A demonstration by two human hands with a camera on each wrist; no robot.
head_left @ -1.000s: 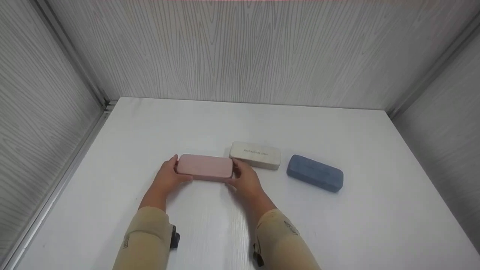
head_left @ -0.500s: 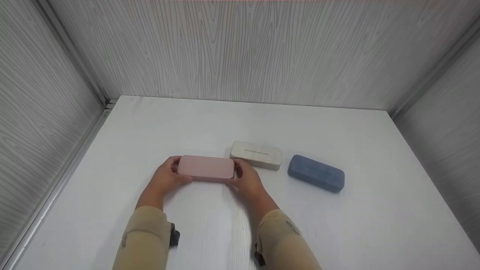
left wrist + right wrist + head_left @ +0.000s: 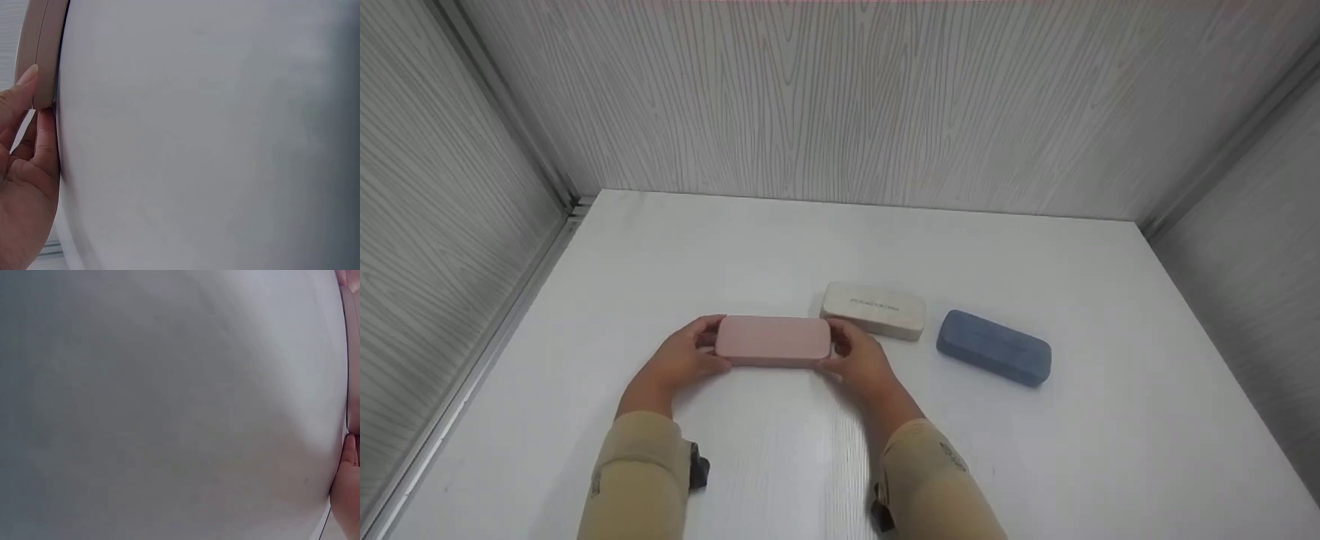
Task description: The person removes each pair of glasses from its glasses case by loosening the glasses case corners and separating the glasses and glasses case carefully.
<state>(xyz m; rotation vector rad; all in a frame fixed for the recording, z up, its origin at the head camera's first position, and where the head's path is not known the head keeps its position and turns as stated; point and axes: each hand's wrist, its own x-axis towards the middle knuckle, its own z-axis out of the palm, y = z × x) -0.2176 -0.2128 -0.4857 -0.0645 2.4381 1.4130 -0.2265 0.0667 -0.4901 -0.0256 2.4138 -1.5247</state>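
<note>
A pink glasses case [image 3: 772,341], lid closed, lies lengthwise between my two hands. My left hand [image 3: 681,361] grips its left end, thumb along the near side and fingers at the far corner. At the other end my right hand [image 3: 862,364] holds it between thumb and fingers. In the left wrist view a seam runs along the side of the case [image 3: 48,50], and the left thumb presses there. Only a strip of the case [image 3: 353,365] shows in the right wrist view, beside part of the right hand [image 3: 346,492].
A cream glasses case [image 3: 874,309] with lettering on its lid sits right behind the right hand. Farther right, a blue glasses case [image 3: 994,347] lies at a slant. All are on a white table [image 3: 1072,465] with grey wood-grain panels [image 3: 840,105] at the back and sides.
The pink case has turned slightly, so it sits straighter, and has shifted a little right and nearer. My left hand has slid outward along its left end.
</note>
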